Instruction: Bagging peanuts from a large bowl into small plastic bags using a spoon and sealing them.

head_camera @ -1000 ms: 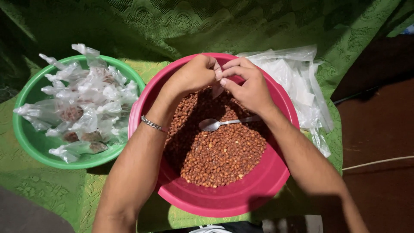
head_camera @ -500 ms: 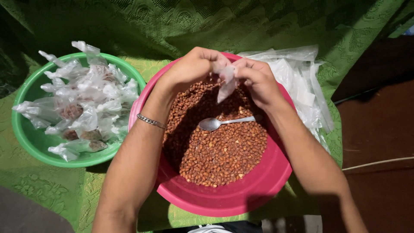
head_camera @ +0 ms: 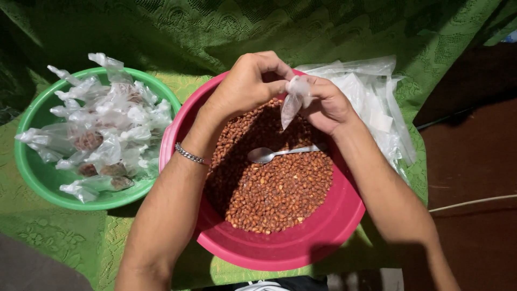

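A pink basin (head_camera: 301,250) full of red-brown peanuts (head_camera: 274,188) stands in front of me. My left hand (head_camera: 245,86) and my right hand (head_camera: 326,105) meet over its far rim. Both pinch a small empty clear plastic bag (head_camera: 293,99) that hangs between them above the peanuts. A metal spoon (head_camera: 280,153) lies on the peanuts just below the hands. My left wrist wears a metal bracelet (head_camera: 188,154).
A green basin (head_camera: 37,178) at the left holds several small tied bags of peanuts (head_camera: 102,134). A pile of empty clear bags (head_camera: 377,102) lies right of the pink basin. Green patterned cloth (head_camera: 64,242) covers the surface; a dark brown floor (head_camera: 474,178) lies to the right.
Both hands rose a little from the basin's far rim, and the small clear bag now hangs open between the fingers. The spoon has not moved.
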